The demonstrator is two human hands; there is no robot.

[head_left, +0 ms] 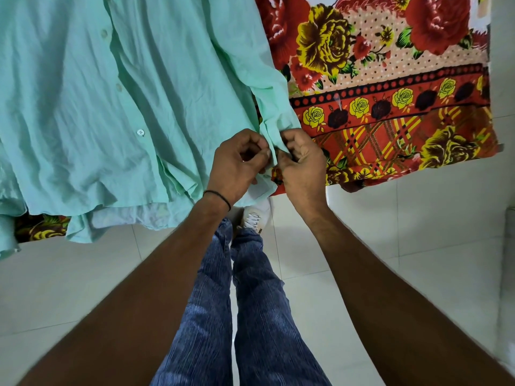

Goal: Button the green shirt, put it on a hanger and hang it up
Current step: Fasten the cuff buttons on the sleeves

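Note:
The green shirt (111, 107) lies spread over a bed, its hem hanging off the near edge. Its front placket shows three buttons (140, 132) in a row, done up. The shirt's right sleeve runs down to its cuff (274, 126) at the bed's edge. My left hand (237, 165) pinches one side of that cuff, thumb and fingers curled on the fabric. My right hand (302, 160) pinches the other side of the cuff, close against the left. The cuff's button is hidden between my fingers. No hanger is in view.
A red and yellow floral bedsheet (390, 79) covers the bed and hangs over its edge. Below it is a white tiled floor (390, 232). My legs in blue trousers and a white shoe (256, 215) stand close to the bed.

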